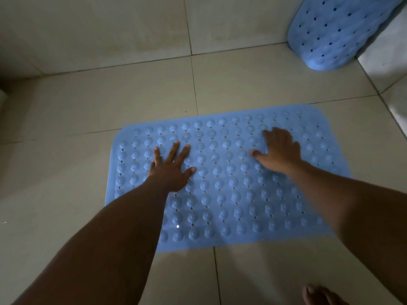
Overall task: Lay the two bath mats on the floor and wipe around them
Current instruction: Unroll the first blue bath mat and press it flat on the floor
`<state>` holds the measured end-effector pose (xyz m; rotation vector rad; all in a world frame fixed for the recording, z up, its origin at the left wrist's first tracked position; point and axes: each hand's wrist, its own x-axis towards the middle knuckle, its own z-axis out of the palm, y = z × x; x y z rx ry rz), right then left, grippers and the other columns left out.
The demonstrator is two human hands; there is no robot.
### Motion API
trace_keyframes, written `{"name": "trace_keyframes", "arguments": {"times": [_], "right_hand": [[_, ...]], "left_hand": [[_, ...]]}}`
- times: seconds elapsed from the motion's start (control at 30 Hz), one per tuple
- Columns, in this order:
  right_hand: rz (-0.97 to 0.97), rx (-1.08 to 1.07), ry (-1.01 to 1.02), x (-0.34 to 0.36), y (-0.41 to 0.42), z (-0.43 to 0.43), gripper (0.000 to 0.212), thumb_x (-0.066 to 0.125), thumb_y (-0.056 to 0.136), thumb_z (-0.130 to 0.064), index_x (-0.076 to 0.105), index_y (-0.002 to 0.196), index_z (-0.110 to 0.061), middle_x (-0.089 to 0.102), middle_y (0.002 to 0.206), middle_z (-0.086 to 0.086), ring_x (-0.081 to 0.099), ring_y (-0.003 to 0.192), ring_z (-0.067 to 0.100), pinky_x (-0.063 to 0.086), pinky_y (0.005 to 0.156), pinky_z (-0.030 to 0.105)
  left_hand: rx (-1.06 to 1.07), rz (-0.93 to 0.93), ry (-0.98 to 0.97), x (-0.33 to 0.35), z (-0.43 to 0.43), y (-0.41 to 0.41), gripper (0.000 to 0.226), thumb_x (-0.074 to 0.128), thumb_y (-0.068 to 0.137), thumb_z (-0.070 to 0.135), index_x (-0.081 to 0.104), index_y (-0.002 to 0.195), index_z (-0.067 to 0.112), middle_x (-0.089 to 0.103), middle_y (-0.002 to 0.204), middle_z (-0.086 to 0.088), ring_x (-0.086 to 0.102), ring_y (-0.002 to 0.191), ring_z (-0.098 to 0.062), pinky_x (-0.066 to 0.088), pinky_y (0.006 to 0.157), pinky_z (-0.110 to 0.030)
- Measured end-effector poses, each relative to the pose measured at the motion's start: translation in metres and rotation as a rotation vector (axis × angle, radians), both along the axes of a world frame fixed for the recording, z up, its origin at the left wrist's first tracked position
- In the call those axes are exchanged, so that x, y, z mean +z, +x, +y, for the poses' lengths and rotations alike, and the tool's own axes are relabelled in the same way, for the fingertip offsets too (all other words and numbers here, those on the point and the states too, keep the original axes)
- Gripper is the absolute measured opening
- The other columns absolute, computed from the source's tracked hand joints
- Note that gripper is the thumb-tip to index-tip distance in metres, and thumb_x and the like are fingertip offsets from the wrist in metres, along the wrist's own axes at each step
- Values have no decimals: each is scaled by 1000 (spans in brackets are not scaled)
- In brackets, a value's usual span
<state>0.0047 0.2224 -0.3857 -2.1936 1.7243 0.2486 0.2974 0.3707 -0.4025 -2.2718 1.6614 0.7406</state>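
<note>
**A:** Where is the first mat?

**B:** The flat mat (224,183) lies spread on the tiled floor (88,106), studded side up, with its far edge well short of the wall (88,29). Both hands are on top of it.

**A:** Gripping it?

**B:** No. The left hand (171,170) lies palm-down with its fingers straight and fanned, holding nothing. The right hand (278,150) is also spread flat on the studs, thumb pointing inward (it is a little blurred, but I see no curl round an edge). My guess is that the palms are pressing the mat down so its underside seats against the tile, and are set wide apart so the push reaches both halves.

**A:** And the other one?

**B:** The second mat (337,34) is in the far right corner, propped on end with its rounded lower edge touching the floor, leaning where the wall meets a pale ledge (387,62). It is well apart from the first, probably parked there to keep the floor free while this one is settled.

**A:** So how far along is it?

**B:** I'd judge one mat down, one not yet laid, and no cloth in view for the wiping. A bare foot (319,296) shows at the bottom edge, just clear of the mat's near side.
</note>
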Motion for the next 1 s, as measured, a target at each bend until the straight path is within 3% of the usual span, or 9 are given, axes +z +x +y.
{"name": "trace_keyframes", "arguments": {"times": [0.1, 0.33, 0.43, 0.5, 0.57, 0.63, 0.7, 0.83, 1.0], "right_hand": [[34, 72, 50, -15, 13, 12, 96, 41, 85, -78, 4, 158, -27, -8, 168, 2, -13, 154, 30, 10, 119, 60], [-7, 153, -76, -23, 7, 15, 93, 36, 86, -79, 6, 159, -30, -1, 168, 1, -4, 155, 26, 15, 121, 53], [-44, 139, -152, -28, 4, 18, 80, 35, 91, -71, 17, 157, -29, 12, 167, 4, 6, 155, 27, 21, 120, 53], [-92, 134, -231, -28, 2, 18, 73, 32, 92, -65, 34, 152, -23, 30, 161, 9, 23, 151, 30, 33, 113, 54], [-126, 120, -306, -26, 0, 15, 71, 31, 90, -60, 49, 141, -14, 47, 149, 14, 40, 140, 34, 44, 102, 53], [-104, 94, -351, -24, -6, 9, 68, 33, 89, -57, 53, 135, -10, 53, 142, 16, 47, 132, 37, 47, 96, 53], [-37, 100, -330, -26, -21, 1, 71, 30, 90, -58, 47, 142, -12, 45, 150, 16, 40, 139, 37, 41, 102, 55], [20, 135, -185, -41, -45, 3, 78, 10, 92, -66, 10, 160, -26, 8, 168, 4, 7, 155, 28, 14, 121, 55], [5, 68, -181, -44, -44, 19, 77, 5, 92, -64, -1, 160, -29, -2, 169, 0, -3, 155, 26, 4, 124, 53]], "left_hand": [[37, -8, 18, 0, 4, 4, 76, 15, 90, 82, -23, 150, 56, -29, 164, 18, -22, 150, -49, 7, 123, -65], [83, -19, 1, 5, 9, -2, 77, 23, 96, 75, -20, 155, 50, -29, 165, 15, -22, 148, -54, 7, 122, -65], [52, -59, -85, 5, 5, -9, 79, 23, 96, 74, -6, 161, 39, -17, 170, 4, -21, 150, -51, 1, 124, -60], [-22, -94, -186, 5, -5, -12, 79, 22, 98, 71, 3, 163, 31, -10, 172, -2, -21, 152, -44, -1, 126, -57], [-96, -67, -248, 4, -23, -21, 79, 21, 98, 71, 1, 163, 30, -11, 172, -2, -23, 153, -39, -3, 126, -55], [-159, -20, -246, -1, -43, -38, 80, 19, 97, 72, -3, 163, 31, -14, 171, -1, -23, 153, -37, -3, 126, -55], [-146, -3, -239, -10, -55, -60, 82, 20, 96, 75, -5, 162, 33, -17, 171, 0, -24, 153, -38, -6, 125, -57], [-91, -63, -307, -27, -57, -74, 87, 15, 92, 80, -7, 162, 33, -21, 169, -2, -26, 152, -40, -10, 123, -60], [-128, -74, -311, -29, -56, -70, 88, 10, 91, 82, -10, 162, 33, -24, 169, -1, -27, 152, -39, -8, 123, -60]]}}
